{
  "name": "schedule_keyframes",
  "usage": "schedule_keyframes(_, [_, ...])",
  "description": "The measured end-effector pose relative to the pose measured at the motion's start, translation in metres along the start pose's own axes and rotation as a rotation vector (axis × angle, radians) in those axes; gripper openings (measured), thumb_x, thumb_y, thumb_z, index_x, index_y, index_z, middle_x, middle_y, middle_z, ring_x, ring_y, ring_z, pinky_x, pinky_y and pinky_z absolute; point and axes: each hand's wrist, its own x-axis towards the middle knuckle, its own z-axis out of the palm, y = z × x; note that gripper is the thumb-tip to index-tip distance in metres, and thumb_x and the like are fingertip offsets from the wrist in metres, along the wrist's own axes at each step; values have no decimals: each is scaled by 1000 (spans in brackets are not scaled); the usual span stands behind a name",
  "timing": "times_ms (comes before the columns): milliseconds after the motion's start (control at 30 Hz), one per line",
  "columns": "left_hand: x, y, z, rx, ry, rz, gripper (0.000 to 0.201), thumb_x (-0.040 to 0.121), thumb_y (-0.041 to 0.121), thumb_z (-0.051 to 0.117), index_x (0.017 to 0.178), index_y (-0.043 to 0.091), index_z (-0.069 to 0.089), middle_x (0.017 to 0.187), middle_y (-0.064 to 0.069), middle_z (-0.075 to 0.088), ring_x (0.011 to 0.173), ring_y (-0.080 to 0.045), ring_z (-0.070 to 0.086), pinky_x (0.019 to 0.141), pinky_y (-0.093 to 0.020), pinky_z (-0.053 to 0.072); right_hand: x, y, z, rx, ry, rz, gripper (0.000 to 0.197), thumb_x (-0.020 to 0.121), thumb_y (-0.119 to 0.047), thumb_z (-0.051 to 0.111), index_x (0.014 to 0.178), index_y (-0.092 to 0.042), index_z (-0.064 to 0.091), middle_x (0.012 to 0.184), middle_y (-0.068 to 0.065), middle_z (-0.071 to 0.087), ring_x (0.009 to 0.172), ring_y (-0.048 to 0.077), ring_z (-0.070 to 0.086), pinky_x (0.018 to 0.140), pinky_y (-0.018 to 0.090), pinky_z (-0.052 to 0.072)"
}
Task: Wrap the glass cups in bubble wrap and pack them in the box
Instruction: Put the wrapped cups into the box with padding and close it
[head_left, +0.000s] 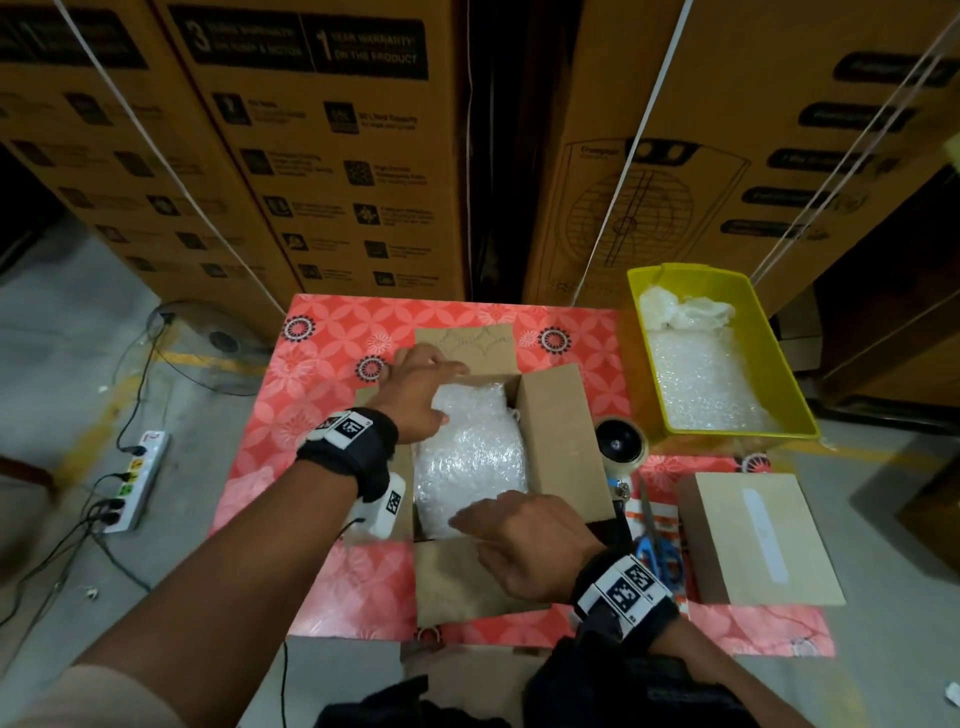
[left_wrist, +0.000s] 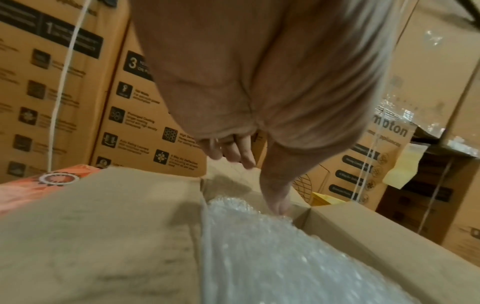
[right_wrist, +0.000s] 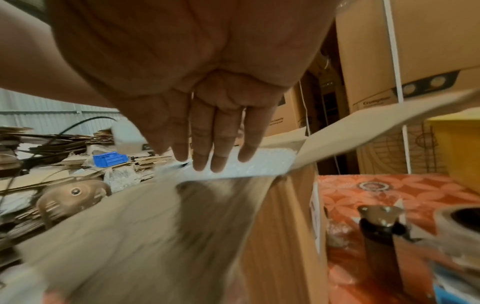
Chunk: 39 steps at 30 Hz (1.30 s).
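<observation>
- From the head camera, an open box (head_left: 563, 441) sits on the counter (head_left: 322, 415) with a red flower cover. The bubble wrap (head_left: 472, 457) bundle fills the box, between the two hands. The cups inside it cannot be seen. The left hand (head_left: 421, 389) lies flat at the far corner, thumb on the wrap, holding nothing. The right hand (head_left: 524, 540) lies flat over the near flap, fingers reaching the wrap, holding nothing. Right of the right hand are blue scissors (head_left: 657, 551), a tape roll (head_left: 621, 441) and a closed small box (head_left: 758, 540). Farther right is a yellow tray (head_left: 795, 410) with more wrap.
- From the left wrist, the left hand (left_wrist: 249, 102) is loose, and the thumb (left_wrist: 278, 197) touches the bubble wrap (left_wrist: 272, 257) in the box (left_wrist: 103, 226).
- From the right wrist, the right hand (right_wrist: 207, 102) has straight fingers (right_wrist: 202, 152) over the near flap (right_wrist: 142, 236), with their tips at the bubble wrap (right_wrist: 259, 164).
</observation>
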Motion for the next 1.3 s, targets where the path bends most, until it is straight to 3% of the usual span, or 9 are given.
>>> schedule_keyframes(167, [12,-8,-11,-21,-46,-157,105,86,32,83,165,28,14,169,-13,7,157,-39,11,126,-59,23,12,-14,18,-20,-147,7,64,103,-65,37,156,-30,41,160,-2,49,138,26,55,124,50,33])
schedule_keyframes(367, [21,-12,-15,-457,-95,-139,125,92,10,80,163,31,-21,165,-15,36,147,-38,43,115,-53,48,27,-19,7,-77,-194,74,65,101,-73,29,149,-34,50,145,5,63,123,41,62,100,52,51])
schedule_keyframes(467, [22,-11,-19,-576,-4,-110,122,90,2,78,166,28,-14,160,-13,41,145,-34,43,115,-54,47,15,-12,10,81,-90,39,61,105,-55,46,159,-31,35,157,3,51,145,36,44,114,56,42])
schedule_keyframes(567, [19,-20,-20,-489,53,-60,112,84,28,82,166,36,5,157,-10,47,139,-32,50,114,-52,47,-10,-4,20,6,122,-121,75,99,-41,61,162,-17,29,162,7,43,157,26,28,128,53,20])
schedule_keyframes(700, [12,-30,-18,-271,145,57,68,89,11,71,149,29,46,139,-10,55,118,-31,57,101,-50,53,-33,-4,53,-299,69,-209,83,103,-57,28,167,-7,14,174,10,20,163,28,6,127,55,-10])
schedule_keyframes(867, [-16,-21,-20,-173,107,219,40,96,-2,62,131,15,71,132,-5,69,119,-24,64,104,-42,54,-34,-5,70,-220,369,-245,50,110,-33,29,140,-16,65,150,4,62,144,21,52,129,57,19])
schedule_keyframes(1033, [-35,-29,1,33,-168,258,45,105,10,58,150,17,60,163,1,46,153,-14,41,125,-31,33,-20,-7,22,9,554,-35,21,103,-25,58,90,-28,74,80,-8,74,70,12,68,116,32,42])
schedule_keyframes(1167, [-41,-26,-3,-37,-214,223,48,114,41,44,158,24,49,170,3,32,159,-7,23,126,-27,19,5,7,2,81,540,264,25,93,-55,71,97,-31,75,92,-10,72,93,14,63,72,33,56])
schedule_keyframes(1300, [-48,-21,-9,89,-351,239,80,104,67,47,168,25,27,176,5,9,163,-10,8,131,-34,14,27,33,1,23,503,383,59,83,-54,82,129,-20,67,123,1,63,124,24,50,100,41,51])
